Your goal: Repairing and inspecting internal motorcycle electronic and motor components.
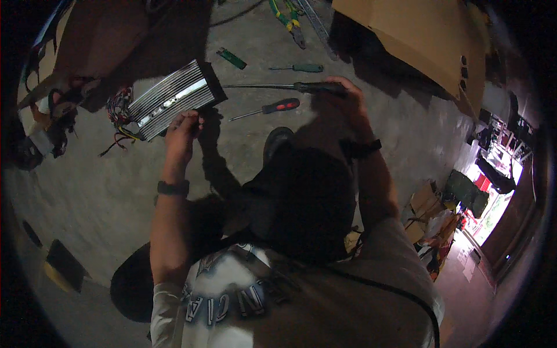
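1. On concrete floor (98, 191), left: finned metal box (174, 100), wires (120, 113) trailing leftward.
2. At its near edge: left hand (183, 130), curled; whether pinching, cannot tell.
3. Right: right hand (349, 100) wrapped around long screwdriver (310, 87).
4. Nearer: red-and-black screwdriver (281, 106); farther: green-handled screwdriver (306, 68).

A head-worn fisheye looks down at the floor (93, 191).
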A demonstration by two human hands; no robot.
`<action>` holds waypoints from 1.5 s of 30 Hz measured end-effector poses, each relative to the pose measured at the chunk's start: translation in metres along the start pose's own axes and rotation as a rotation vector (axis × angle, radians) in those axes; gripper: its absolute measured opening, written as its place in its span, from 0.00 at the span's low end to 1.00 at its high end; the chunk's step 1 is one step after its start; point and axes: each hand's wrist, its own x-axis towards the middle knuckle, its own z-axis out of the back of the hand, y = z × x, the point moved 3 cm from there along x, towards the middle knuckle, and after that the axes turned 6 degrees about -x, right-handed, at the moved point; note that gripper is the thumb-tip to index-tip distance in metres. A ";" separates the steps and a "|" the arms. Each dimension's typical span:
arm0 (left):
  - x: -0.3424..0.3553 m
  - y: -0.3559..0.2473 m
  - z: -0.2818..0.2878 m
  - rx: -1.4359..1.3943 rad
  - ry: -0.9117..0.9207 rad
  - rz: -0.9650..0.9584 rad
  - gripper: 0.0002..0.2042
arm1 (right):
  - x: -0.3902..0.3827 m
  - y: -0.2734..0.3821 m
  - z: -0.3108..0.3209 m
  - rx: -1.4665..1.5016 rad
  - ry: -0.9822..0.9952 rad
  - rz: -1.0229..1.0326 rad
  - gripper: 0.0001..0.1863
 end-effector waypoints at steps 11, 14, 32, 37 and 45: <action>0.005 0.006 0.009 -0.025 0.086 0.018 0.07 | 0.013 0.003 0.002 -0.298 -0.062 0.032 0.19; -0.003 -0.003 0.003 -0.007 0.055 0.055 0.10 | 0.011 -0.001 -0.002 -0.292 -0.044 0.040 0.20; -0.011 0.021 0.048 -0.446 -0.225 -0.005 0.12 | 0.025 -0.010 0.002 -0.633 0.109 0.087 0.15; -0.018 0.008 0.059 -0.299 -0.322 -0.049 0.21 | 0.023 -0.020 0.006 -0.330 -0.005 -0.316 0.17; -0.018 -0.002 0.071 -0.290 -0.544 -0.144 0.29 | 0.069 -0.050 -0.093 0.034 0.498 -0.481 0.18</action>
